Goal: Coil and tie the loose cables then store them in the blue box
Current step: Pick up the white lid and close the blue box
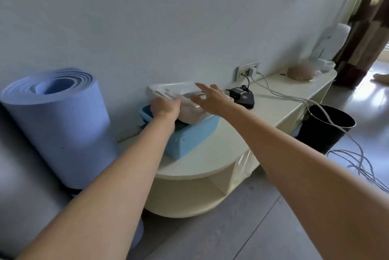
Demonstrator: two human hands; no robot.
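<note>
The blue box [195,135] sits on a cream cabinet [221,154] against the wall. Its clear lid [179,91] is tilted up over the box. My left hand [165,107] grips the lid's left end. My right hand [210,98] hovers over the lid with fingers spread; whether it touches the lid I cannot tell. Something dark shows inside the box under the lid. A loose grey cable [282,95] runs from the wall socket [248,70] across the cabinet and down to a tangle [357,160] on the floor.
A rolled blue mat [56,120] stands left of the cabinet. A black adapter and small black device [244,97] lie behind the box. A black bin [328,127] stands on the floor at the right. A beige round object [303,72] rests at the cabinet's far end.
</note>
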